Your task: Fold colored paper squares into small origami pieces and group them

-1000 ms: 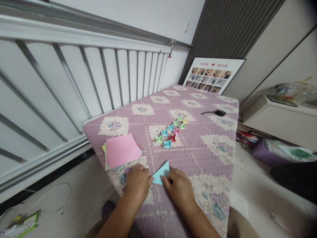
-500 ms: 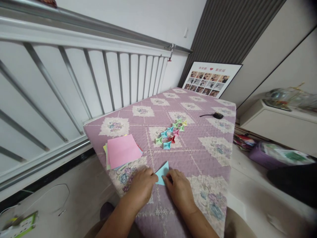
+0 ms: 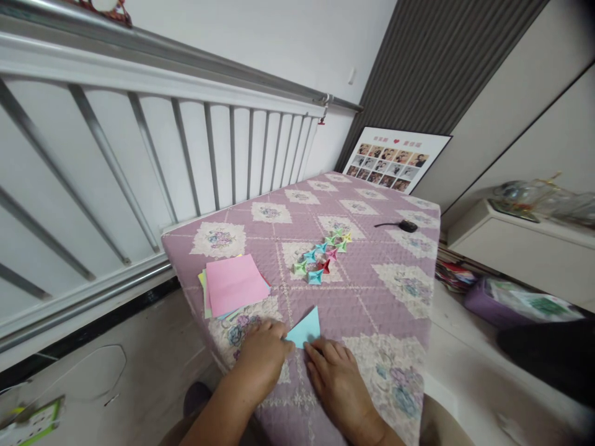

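A home around me, white radiator (image 3: pixel 242 148) along the wall (image 3: pixel 279 37) to my left, floral quilted cloth (image 3: pixel 348 305) over my counter (image 3: pixel 297 223), framed photo board (image 3: pixel 404 155) with a heart (image 3: pixel 396 141)

Photo bd (image 3: pixel 393 160): red heart (image 3: pixel 396 142), txt (image 3: pixel 412 144) illegible

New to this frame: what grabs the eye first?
Probably the bright little folded paper pieces clustered mid-table on the purple floral cloth. Next, the pink sheet topping a paper stack near the table's left edge. Then, front and center, the light-blue folded paper between the left hand and right hand.
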`<state>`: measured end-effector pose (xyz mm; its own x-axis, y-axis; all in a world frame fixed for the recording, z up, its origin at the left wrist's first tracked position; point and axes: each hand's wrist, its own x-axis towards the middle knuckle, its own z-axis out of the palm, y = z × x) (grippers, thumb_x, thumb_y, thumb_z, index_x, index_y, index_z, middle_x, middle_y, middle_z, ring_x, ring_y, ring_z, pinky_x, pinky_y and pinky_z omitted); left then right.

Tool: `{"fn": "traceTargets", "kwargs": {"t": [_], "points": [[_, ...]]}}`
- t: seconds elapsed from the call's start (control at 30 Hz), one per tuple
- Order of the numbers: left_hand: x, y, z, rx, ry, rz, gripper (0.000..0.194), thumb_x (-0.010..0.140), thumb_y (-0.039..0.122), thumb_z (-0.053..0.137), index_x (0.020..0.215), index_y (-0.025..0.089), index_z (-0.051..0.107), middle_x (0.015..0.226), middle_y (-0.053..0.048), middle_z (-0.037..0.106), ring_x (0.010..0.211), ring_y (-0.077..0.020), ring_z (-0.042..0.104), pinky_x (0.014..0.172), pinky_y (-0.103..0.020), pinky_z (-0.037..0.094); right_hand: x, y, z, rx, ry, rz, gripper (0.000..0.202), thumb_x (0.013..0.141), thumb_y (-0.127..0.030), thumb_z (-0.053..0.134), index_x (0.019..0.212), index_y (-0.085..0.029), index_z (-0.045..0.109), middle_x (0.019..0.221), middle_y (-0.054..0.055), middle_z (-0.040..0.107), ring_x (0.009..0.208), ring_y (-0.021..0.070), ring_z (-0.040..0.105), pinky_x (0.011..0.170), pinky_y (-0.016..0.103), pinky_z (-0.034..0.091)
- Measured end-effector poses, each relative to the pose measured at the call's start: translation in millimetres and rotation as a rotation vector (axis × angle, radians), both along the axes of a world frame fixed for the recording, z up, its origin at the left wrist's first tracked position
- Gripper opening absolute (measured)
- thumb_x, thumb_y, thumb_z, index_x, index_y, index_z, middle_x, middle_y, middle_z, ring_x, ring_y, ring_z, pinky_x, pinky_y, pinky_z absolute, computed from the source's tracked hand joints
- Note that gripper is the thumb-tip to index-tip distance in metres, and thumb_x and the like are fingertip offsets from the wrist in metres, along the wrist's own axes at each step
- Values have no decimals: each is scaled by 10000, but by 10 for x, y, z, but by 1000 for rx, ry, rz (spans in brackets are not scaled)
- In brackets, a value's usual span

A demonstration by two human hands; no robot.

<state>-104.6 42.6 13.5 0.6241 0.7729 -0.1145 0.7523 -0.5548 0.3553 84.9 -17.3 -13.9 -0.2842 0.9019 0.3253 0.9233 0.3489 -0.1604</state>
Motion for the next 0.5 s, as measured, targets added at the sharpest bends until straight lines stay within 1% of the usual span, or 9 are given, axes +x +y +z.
{"fn": "traceTargets", "kwargs": {"t": [0.13, 0.23, 0.3, 0.43, 0.5], "points": [[-56, 12, 41, -58, 11, 40, 219, 872, 232, 497, 975, 256, 688, 1064, -59, 608, 1032, -255, 487, 803, -344, 369, 162, -34, 9, 24, -67, 1, 267, 880, -198, 510, 1114, -228, 635, 1022, 60, 655, 923, 210, 564, 791, 345, 419], [-68, 21, 70, -95, 14, 120, 209, 857, 238, 502, 934, 236, 696, 1012, -69, 619, 1000, -249, 506, 762, -325, 372, 226, -46, 21, 31, -79, 0, 247, 902, -242, 493, 1098, -237, 643, 1000, 62, 658, 905, 215, 571, 759, 340, 438], [-67, 23, 97, -115, 19, 148, 215, 846, 223, 494, 903, 227, 701, 983, -75, 621, 982, -245, 513, 751, -323, 370, 233, -50, 28, 19, -71, -9, 239, 914, -255, 480, 1081, -238, 650, 988, 60, 658, 895, 216, 572, 754, 341, 445], [-53, 20, 162, -139, 27, 125, 245, 814, 176, 479, 899, 212, 706, 992, -94, 624, 978, -256, 517, 746, -334, 371, 197, -35, 32, -18, -25, -33, 227, 924, -279, 468, 1045, -242, 658, 983, 58, 654, 894, 218, 571, 764, 351, 445], [-44, 21, 193, -171, 27, 150, 249, 807, 167, 476, 905, 202, 702, 993, -102, 628, 986, -255, 523, 756, -333, 374, 168, 2, 30, -41, 11, -70, 202, 920, -307, 480, 972, -250, 666, 952, 53, 651, 881, 218, 572, 754, 350, 439]]}}
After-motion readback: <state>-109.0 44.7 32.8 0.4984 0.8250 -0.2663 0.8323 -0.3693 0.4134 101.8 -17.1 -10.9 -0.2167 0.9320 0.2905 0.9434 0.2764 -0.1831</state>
